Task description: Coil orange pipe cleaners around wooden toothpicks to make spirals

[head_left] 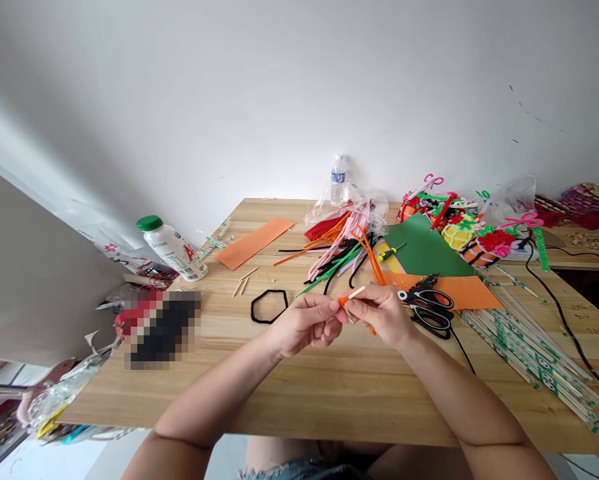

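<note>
My left hand [309, 321] and my right hand [382, 315] meet above the table's middle, fingers pinched together. A short pale wooden stick [358, 292] pokes up from my right fingertips. Between both hands, an orange pipe cleaner [343, 302] is bunched around the stick, gripped by my left thumb and fingers. More orange stems [372, 257] rise just behind my right hand; whether they join the held piece is hidden. Left of my hands lies a black pipe cleaner bent into a six-sided ring [270, 307]. Short cut sticks [243, 283] rest beyond it.
Black-handled scissors [432, 308] and a yellow-green screwdriver [392, 253] lie right of my hands, by green card [424, 250]. Wrapped sticks [534, 363] cover the right side. Behind are loose pipe cleaners [336, 243], a water bottle [338, 179] and finished crafts [459, 230]. A white bottle [173, 248] leans left.
</note>
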Available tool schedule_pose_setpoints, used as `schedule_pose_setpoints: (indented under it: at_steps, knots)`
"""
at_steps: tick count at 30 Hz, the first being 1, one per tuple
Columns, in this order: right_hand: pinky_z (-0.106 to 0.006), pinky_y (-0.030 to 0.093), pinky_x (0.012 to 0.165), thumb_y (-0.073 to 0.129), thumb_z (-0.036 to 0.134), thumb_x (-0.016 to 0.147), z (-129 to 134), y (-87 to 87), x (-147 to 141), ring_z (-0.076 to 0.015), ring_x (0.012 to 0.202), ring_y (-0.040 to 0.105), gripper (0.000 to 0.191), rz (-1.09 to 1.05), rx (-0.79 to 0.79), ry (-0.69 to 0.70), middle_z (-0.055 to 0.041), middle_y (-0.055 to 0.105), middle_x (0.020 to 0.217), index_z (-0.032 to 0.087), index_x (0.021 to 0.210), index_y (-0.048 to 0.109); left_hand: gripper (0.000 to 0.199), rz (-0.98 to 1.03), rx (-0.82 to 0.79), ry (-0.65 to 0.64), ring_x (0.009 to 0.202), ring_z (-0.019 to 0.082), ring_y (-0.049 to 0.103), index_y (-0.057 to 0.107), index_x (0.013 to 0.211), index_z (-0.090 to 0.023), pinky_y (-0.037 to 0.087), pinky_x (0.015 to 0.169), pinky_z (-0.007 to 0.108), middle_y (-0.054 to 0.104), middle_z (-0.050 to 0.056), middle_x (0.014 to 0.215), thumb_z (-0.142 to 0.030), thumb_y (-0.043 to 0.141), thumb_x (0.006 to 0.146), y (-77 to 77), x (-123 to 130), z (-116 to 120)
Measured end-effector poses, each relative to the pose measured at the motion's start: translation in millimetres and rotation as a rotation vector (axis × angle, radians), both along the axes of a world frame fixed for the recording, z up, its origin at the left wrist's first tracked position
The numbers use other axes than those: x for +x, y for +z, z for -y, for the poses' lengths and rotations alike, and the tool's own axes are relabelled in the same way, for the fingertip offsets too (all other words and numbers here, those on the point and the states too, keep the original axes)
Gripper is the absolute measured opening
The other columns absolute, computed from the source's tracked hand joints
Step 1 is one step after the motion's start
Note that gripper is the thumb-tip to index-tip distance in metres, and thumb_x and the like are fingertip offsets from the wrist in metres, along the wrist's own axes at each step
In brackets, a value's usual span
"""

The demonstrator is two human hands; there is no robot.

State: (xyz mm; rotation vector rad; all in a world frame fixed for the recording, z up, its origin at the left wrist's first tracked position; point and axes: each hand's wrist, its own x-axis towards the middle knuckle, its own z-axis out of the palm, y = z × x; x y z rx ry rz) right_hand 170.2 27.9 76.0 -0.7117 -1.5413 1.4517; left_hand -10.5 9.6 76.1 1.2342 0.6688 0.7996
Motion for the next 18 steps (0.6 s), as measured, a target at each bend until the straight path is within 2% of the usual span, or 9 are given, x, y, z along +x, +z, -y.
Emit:
schedule_pose_setpoints:
  at_steps: [1,4,6,8,9,12,14,16,18]
  knots:
    - [-0.02,0.026,0.04,0.071,0.04,0.079,-0.1,-0.6,-0.8,-0.0063,0.046,0.038,0.029,0.012,-0.01,-0.02,0.0003,0.055,0.056,0.014,0.09,0.076,0.043,-0.057,0.125,0.083,0.045,0.009,0.035,0.064,0.075,-0.012,0.026,0.041,0.022,0.04,-0.003,0.052,-0.052,0.055,0.085,-0.8,0.8,0.4]
    - [-0.019,0.024,0.039,0.072,0.043,0.076,-0.7,-2.3,-3.9,-0.0051,0.045,0.034,0.032,0.007,-0.077,-0.067,0.0028,0.049,0.054,0.014,0.089,0.076,0.033,-0.307,0.698,0.458,0.055,0.011,0.042,0.068,0.075,-0.014,0.036,0.052,0.025,0.049,0.002,0.058,-0.04,0.054,0.089,-4.2,4.0,3.0]
    - [-0.019,0.023,0.039,0.074,0.043,0.074,-1.3,-2.4,-4.7,-0.0043,0.044,0.032,0.032,-0.026,-0.127,-0.062,0.0042,0.046,0.053,0.014,0.087,0.075,0.029,-0.394,0.943,0.627,0.06,0.013,0.044,0.07,0.078,-0.015,0.038,0.057,0.027,0.053,0.004,0.063,-0.036,0.053,0.09,-5.3,5.1,4.8]
    - [-0.019,0.022,0.038,0.074,0.042,0.074,-1.6,-1.5,-3.3,-0.004,0.043,0.03,0.031,-0.044,-0.148,-0.04,0.0048,0.045,0.051,0.014,0.085,0.075,0.029,-0.364,0.877,0.569,0.059,0.012,0.043,0.069,0.081,-0.015,0.039,0.056,0.026,0.054,0.004,0.064,-0.038,0.054,0.09,-4.2,4.2,5.5]
    - [-0.019,0.021,0.038,0.075,0.042,0.074,-1.6,-0.8,-2.1,-0.004,0.042,0.03,0.03,-0.043,-0.143,-0.028,0.0047,0.046,0.051,0.014,0.085,0.075,0.033,-0.307,0.727,0.455,0.057,0.012,0.043,0.069,0.082,-0.014,0.038,0.053,0.025,0.053,0.004,0.063,-0.041,0.053,0.09,-2.8,3.0,5.3]
    - [-0.019,0.023,0.038,0.074,0.039,0.076,-1.1,0.4,1.7,-0.0045,0.043,0.032,0.027,-0.02,-0.088,0.018,0.0031,0.05,0.051,0.014,0.085,0.076,0.051,-0.062,0.101,-0.003,0.047,0.011,0.041,0.064,0.082,-0.011,0.03,0.04,0.022,0.047,0.001,0.055,-0.058,0.045,0.088,1.7,-1.4,2.5]
    - [-0.019,0.024,0.038,0.073,0.04,0.077,-0.5,0.2,2.2,-0.0054,0.044,0.035,0.028,-0.006,-0.059,0.038,0.0014,0.053,0.053,0.014,0.087,0.076,0.052,0.043,-0.145,-0.132,0.042,0.009,0.036,0.062,0.078,-0.012,0.023,0.037,0.02,0.04,-0.003,0.051,-0.061,0.047,0.085,3.0,-2.7,0.6]
    - [-0.019,0.025,0.038,0.072,0.042,0.077,0.1,-0.9,0.4,-0.0062,0.046,0.038,0.031,0.002,-0.064,0.017,0.0004,0.054,0.055,0.013,0.089,0.076,0.045,0.016,-0.088,-0.045,0.042,0.007,0.032,0.061,0.074,-0.012,0.022,0.038,0.02,0.037,-0.004,0.05,-0.057,0.055,0.082,2.3,-1.3,0.5]
    - [-0.019,0.025,0.039,0.073,0.043,0.075,0.4,-2.1,-2.8,-0.006,0.046,0.038,0.033,0.007,-0.098,-0.038,0.0006,0.054,0.055,0.013,0.089,0.075,0.039,-0.127,0.218,0.179,0.047,0.008,0.035,0.062,0.072,-0.013,0.028,0.044,0.022,0.041,-0.003,0.052,-0.05,0.057,0.084,0.1,2.1,2.7]
